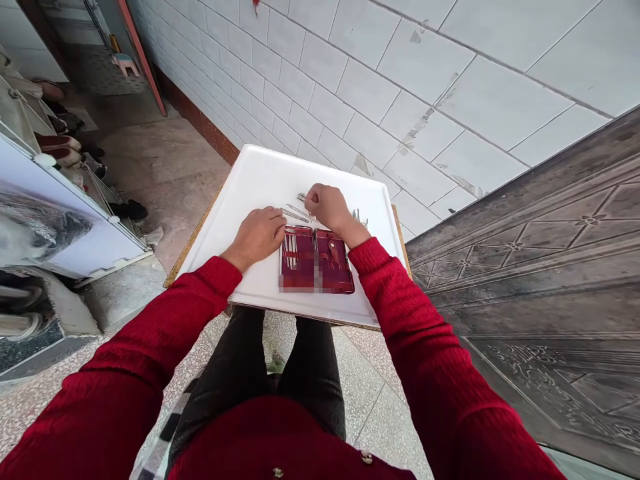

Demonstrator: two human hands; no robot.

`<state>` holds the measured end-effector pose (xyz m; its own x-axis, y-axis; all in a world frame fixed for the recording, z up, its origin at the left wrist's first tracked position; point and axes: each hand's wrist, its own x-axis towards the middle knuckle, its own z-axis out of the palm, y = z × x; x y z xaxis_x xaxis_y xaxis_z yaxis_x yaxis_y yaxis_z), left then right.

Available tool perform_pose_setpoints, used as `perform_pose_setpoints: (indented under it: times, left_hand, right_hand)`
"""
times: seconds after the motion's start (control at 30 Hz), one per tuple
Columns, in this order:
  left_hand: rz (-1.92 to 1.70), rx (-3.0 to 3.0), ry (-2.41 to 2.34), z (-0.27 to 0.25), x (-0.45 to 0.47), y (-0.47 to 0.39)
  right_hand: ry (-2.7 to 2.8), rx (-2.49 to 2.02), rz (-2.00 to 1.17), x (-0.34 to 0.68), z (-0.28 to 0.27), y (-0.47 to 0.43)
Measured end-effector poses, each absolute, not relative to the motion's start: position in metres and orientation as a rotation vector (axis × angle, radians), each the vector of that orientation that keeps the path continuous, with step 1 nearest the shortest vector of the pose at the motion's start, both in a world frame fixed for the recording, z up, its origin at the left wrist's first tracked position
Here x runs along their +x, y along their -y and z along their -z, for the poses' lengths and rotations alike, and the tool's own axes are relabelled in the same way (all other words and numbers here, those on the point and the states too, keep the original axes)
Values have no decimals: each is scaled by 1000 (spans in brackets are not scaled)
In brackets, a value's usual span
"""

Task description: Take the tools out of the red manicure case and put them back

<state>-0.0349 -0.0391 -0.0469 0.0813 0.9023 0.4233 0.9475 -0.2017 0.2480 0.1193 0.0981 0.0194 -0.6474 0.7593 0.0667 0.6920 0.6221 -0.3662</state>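
Observation:
An open dark-red manicure case lies on a white tray, slim metal tools tucked in its left half. My left hand rests at the case's upper left corner, fingers stretched out and lying down. Beyond the case, my right hand is closed in a pinch; whatever is between its fingertips is hidden. A small metal piece shows just left of those fingertips. Thin loose metal tools lie between my two hands. More metal tools lie behind my right wrist, partly covered.
The tray sits on a small wood-edged table close to a white tiled wall. A dark carved panel stands on the right. At left are a shoe rack and a white cabinet.

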Motion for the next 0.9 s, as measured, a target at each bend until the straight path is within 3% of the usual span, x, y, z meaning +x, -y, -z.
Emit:
perform_pose_setpoints:
  times: [0.17,0.3,0.7,0.9]
  left_hand:
    - [813,-2245,1918,46,-34,39]
    - [774,-2244,1906,46,-34,39]
    - [716,-2217,1913,44,-33,40]
    - [719,-2222,1915,44,-34,40]
  right_hand:
    - [2228,-1043,-1200,146,2,-71]
    - [2017,-854,-1449,149,22,-63]
    - [2022,-927,-1434,144,34,-59]
    - [2199,-961,-1186,146,32,-56]
